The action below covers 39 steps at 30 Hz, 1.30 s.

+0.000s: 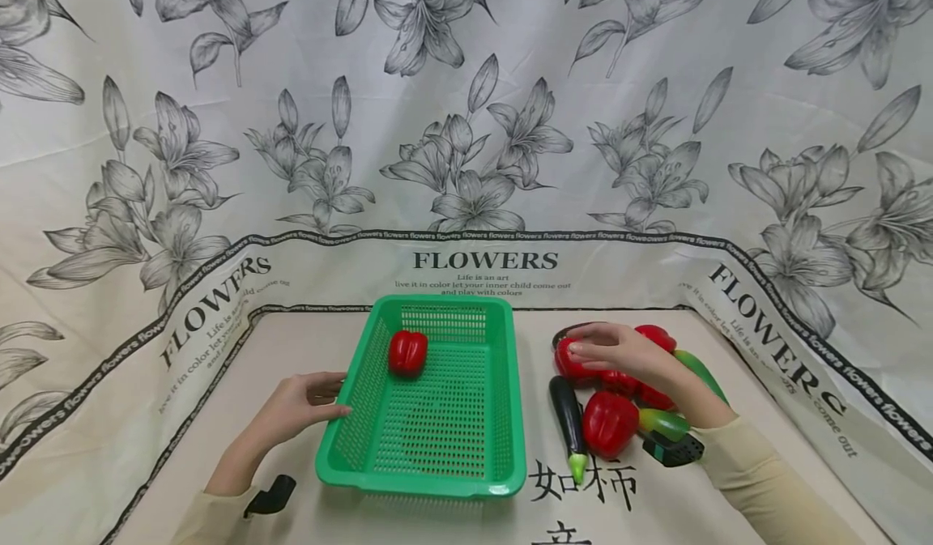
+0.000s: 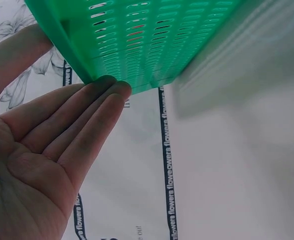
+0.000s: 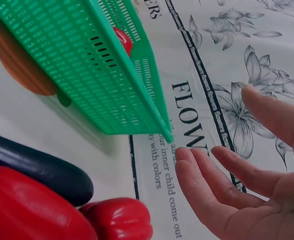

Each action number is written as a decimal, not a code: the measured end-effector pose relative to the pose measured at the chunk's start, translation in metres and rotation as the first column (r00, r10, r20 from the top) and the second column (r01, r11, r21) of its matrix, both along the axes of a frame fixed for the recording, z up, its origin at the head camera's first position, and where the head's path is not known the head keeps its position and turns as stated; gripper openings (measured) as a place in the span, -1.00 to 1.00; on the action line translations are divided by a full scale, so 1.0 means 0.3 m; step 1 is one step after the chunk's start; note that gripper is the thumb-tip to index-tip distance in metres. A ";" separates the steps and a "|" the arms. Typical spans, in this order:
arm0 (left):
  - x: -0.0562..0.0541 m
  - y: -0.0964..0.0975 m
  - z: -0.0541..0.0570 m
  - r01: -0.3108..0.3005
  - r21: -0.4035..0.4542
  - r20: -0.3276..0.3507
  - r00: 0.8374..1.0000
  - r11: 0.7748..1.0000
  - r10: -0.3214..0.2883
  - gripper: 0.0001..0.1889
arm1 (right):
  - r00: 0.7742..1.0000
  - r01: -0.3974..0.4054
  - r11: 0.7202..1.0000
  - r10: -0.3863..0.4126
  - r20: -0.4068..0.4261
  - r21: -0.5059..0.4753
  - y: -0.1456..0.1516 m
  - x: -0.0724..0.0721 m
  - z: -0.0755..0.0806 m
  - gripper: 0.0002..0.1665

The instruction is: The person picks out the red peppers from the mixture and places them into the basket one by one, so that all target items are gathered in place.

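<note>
A green plastic basket (image 1: 423,480) stands in the middle of the table with one red bell pepper (image 1: 407,354) inside. At its left side is my left hand (image 1: 299,406). In the left wrist view its long fingers are straight, their tips at the basket wall (image 2: 132,45), and the thumb reaches the rim. To the right, my right hand (image 1: 619,349) hovers over the vegetable pile, fingers spread and nothing between them. Under its fingertips lies a red bell pepper (image 1: 571,364). Nearer me are a larger red bell pepper (image 1: 611,425) and a dark eggplant (image 1: 565,411).
More vegetables lie partly hidden under the right forearm, among them a green one (image 1: 698,373) and a yellow-green one (image 1: 662,423). Another dark vegetable (image 1: 564,334) shows behind the pile. A floral curtain (image 1: 474,164) hangs round the back and sides of the table (image 1: 291,342).
</note>
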<state>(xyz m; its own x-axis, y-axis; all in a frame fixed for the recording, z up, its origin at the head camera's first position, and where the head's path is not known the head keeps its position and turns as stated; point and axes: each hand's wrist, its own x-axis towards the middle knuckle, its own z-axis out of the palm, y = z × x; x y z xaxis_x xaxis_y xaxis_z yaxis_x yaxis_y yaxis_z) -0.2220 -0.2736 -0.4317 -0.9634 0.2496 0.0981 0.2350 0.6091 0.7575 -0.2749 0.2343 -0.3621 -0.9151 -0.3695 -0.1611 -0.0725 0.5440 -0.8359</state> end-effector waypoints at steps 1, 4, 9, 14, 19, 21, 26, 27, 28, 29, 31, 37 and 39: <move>0.000 0.000 0.001 0.000 0.000 -0.002 1.000 1.000 0.000 -0.34 | 1.000 0.013 1.000 -0.013 0.005 0.001 0.011 0.005 -0.002 -0.26; 0.000 0.001 0.003 0.003 0.003 -0.003 1.000 1.000 -0.003 -0.34 | 0.998 0.057 0.998 -0.057 0.016 0.002 0.044 0.017 -0.012 -0.24; 0.001 0.002 0.005 0.004 0.007 0.012 1.000 1.000 -0.004 -0.33 | 0.997 0.080 0.996 -0.079 0.025 -0.031 0.095 0.043 -0.031 -0.22; 0.002 0.001 0.003 0.002 0.005 0.011 1.000 1.000 -0.002 -0.33 | 0.995 0.098 0.993 -0.096 0.035 -0.067 0.125 0.070 -0.056 -0.22; 0.002 0.002 0.001 0.004 0.005 0.009 1.000 1.000 -0.004 -0.33 | 0.994 0.096 0.991 -0.090 0.062 -0.090 0.144 0.094 -0.076 -0.23; 0.002 0.003 0.001 0.003 0.002 0.006 1.000 1.000 -0.003 -0.33 | 0.994 0.087 0.991 -0.081 0.071 -0.101 0.151 0.101 -0.081 -0.23; 0.003 0.004 0.002 -0.004 0.003 -0.002 1.000 1.000 0.004 -0.33 | 0.993 0.095 0.990 -0.088 0.072 -0.100 0.166 0.113 -0.092 -0.22; 0.003 0.004 0.002 -0.005 0.005 0.001 1.000 1.000 0.005 -0.33 | 0.993 0.104 0.990 -0.097 0.072 -0.093 0.169 0.116 -0.095 -0.23; 0.003 0.004 0.002 -0.004 0.006 0.003 1.000 1.000 0.004 -0.33 | 0.992 0.110 0.990 -0.104 0.071 -0.083 0.172 0.119 -0.097 -0.23; 0.003 0.004 0.002 -0.004 0.007 0.006 1.000 1.000 0.004 -0.33 | 0.991 0.115 0.991 -0.110 0.071 -0.073 0.176 0.122 -0.100 -0.23; 0.003 0.004 0.002 -0.004 0.010 0.011 1.000 1.000 0.004 -0.33 | 0.991 0.121 0.991 -0.117 0.069 -0.061 0.184 0.130 -0.106 -0.24; 0.003 0.003 0.002 -0.009 0.009 0.008 1.000 1.000 0.009 -0.33 | 0.987 0.131 0.989 -0.124 0.100 -0.065 0.207 0.153 -0.127 -0.24; 0.003 0.003 0.003 -0.010 0.005 0.005 1.000 1.000 0.010 -0.33 | 0.985 0.132 0.989 -0.124 0.118 -0.061 0.215 0.160 -0.136 -0.24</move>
<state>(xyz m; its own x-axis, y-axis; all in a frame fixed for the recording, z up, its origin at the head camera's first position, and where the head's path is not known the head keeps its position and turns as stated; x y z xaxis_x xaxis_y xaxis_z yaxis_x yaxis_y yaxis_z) -0.2209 -0.2728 -0.4309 -0.9664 0.2392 0.0942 0.2247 0.6078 0.7616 -0.2270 0.2988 -0.4028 -0.9328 -0.2641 -0.2453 0.0919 0.4839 -0.8703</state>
